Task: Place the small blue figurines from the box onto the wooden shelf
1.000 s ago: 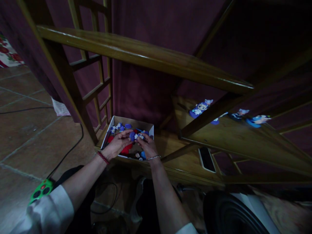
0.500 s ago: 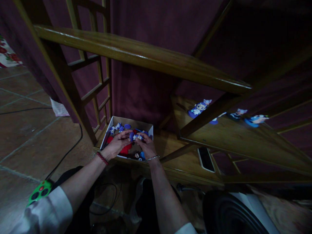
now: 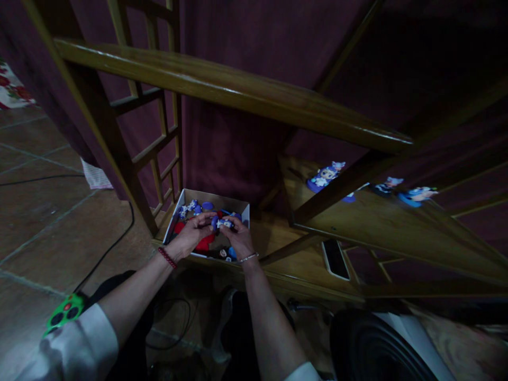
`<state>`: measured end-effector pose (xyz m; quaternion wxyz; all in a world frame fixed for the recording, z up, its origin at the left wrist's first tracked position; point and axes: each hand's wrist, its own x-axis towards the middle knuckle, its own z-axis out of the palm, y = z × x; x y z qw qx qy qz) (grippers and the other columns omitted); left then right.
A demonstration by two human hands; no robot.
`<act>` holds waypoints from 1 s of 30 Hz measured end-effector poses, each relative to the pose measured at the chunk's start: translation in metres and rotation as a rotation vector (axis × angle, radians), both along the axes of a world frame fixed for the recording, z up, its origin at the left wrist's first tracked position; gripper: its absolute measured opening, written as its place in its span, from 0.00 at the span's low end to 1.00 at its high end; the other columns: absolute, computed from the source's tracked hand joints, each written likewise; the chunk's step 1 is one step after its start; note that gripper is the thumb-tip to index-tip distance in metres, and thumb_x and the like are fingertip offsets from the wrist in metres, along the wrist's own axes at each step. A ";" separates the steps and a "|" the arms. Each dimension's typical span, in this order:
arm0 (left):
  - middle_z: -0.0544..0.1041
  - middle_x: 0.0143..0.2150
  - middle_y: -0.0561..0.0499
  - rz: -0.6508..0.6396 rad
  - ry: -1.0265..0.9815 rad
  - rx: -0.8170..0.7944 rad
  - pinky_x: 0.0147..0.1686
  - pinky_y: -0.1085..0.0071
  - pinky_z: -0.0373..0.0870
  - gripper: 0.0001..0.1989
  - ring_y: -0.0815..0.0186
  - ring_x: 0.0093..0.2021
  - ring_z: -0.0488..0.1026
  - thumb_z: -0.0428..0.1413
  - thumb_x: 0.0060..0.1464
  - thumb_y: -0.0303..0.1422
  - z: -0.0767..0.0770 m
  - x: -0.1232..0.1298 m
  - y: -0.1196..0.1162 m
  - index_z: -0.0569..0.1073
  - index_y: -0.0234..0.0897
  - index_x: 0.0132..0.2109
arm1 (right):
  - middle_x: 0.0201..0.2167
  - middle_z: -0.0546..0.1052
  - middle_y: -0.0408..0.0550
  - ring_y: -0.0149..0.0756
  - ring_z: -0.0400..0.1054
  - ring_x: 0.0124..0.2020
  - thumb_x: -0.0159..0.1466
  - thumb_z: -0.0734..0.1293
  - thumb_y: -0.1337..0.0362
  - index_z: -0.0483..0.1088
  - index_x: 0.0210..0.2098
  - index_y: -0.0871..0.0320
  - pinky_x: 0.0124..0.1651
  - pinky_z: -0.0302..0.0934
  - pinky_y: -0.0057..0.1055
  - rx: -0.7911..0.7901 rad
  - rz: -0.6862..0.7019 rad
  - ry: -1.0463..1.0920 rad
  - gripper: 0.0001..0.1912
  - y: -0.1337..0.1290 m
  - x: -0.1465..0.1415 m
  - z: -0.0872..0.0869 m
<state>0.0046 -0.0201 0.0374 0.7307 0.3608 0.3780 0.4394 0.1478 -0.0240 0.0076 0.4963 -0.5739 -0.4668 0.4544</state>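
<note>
Here, a small figurine (image 3: 224, 224) is held sideways over an open box (image 3: 235, 202), with both hands clamped on it. Its rounded purple base (image 3: 215, 222) points to the left hand (image 3: 193, 236), whose fingers pinch that end; the right hand (image 3: 240, 239) grips the other. Between them shows a white body with purple patches, its finer details too small to read. Red, purple and white pieces (image 3: 205, 243) lie in the box below, which rests on a wooden shelf (image 3: 273, 238).
</note>
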 end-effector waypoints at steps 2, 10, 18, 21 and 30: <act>0.72 0.38 0.50 -0.002 0.009 0.014 0.40 0.73 0.63 0.22 0.70 0.38 0.67 0.61 0.37 0.27 0.000 0.000 0.000 0.70 0.35 0.44 | 0.28 0.73 0.41 0.30 0.65 0.29 0.47 0.67 0.60 0.70 0.35 0.56 0.34 0.60 0.27 -0.001 -0.004 0.010 0.15 0.000 -0.001 0.001; 0.72 0.38 0.50 -0.001 0.038 0.083 0.41 0.73 0.62 0.21 0.69 0.39 0.67 0.61 0.38 0.28 -0.003 -0.001 0.000 0.70 0.37 0.44 | 0.22 0.72 0.41 0.31 0.66 0.25 0.49 0.67 0.56 0.69 0.34 0.57 0.30 0.61 0.28 -0.048 -0.028 -0.010 0.16 0.000 -0.002 0.002; 0.72 0.43 0.49 -0.006 0.080 0.154 0.46 0.69 0.61 0.21 0.66 0.44 0.66 0.59 0.39 0.28 -0.007 0.000 0.001 0.70 0.37 0.44 | 0.20 0.73 0.41 0.32 0.68 0.25 0.50 0.66 0.53 0.69 0.34 0.57 0.30 0.61 0.29 -0.082 -0.032 -0.089 0.16 0.000 -0.001 0.001; 0.72 0.43 0.49 -0.009 0.095 0.160 0.46 0.69 0.61 0.20 0.66 0.45 0.65 0.59 0.39 0.27 -0.009 0.000 0.002 0.70 0.37 0.44 | 0.20 0.73 0.42 0.32 0.68 0.25 0.51 0.65 0.53 0.69 0.34 0.57 0.30 0.61 0.29 -0.097 -0.021 -0.119 0.16 -0.002 -0.001 0.003; 0.72 0.43 0.49 -0.010 0.085 0.151 0.46 0.69 0.61 0.20 0.66 0.44 0.66 0.59 0.40 0.28 -0.011 0.001 0.002 0.70 0.37 0.44 | 0.19 0.72 0.41 0.33 0.68 0.24 0.49 0.67 0.53 0.69 0.32 0.58 0.26 0.61 0.28 -0.113 -0.033 -0.020 0.16 -0.004 -0.003 0.008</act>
